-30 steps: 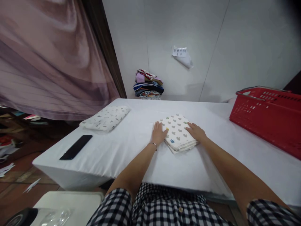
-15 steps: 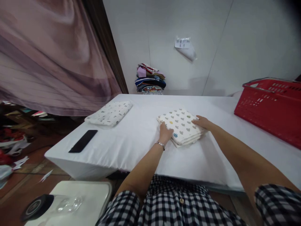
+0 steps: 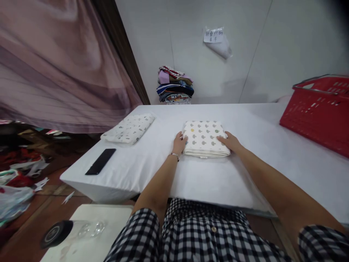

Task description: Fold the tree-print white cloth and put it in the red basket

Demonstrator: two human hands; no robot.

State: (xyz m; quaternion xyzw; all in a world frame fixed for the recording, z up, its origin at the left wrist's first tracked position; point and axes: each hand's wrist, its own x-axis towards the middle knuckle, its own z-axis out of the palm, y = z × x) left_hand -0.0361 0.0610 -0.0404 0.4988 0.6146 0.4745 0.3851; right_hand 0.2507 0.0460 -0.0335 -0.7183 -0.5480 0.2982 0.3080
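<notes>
Now turned square, the cloth is apparently being aligned, pinched by right hand at its three o'clock; left hand, nine o'clock, grip unclear.

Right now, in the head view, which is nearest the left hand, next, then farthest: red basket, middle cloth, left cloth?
1. Middle cloth: touching the left hand.
2. Left cloth: on the left side.
3. Red basket: far right.

On the wall beyond the desk, a paper sign bears two lines of Chinese characters, the upper beginning 折叠, the rest blurred. The emblem on a black lid nearer than the desk is illegible.
</notes>
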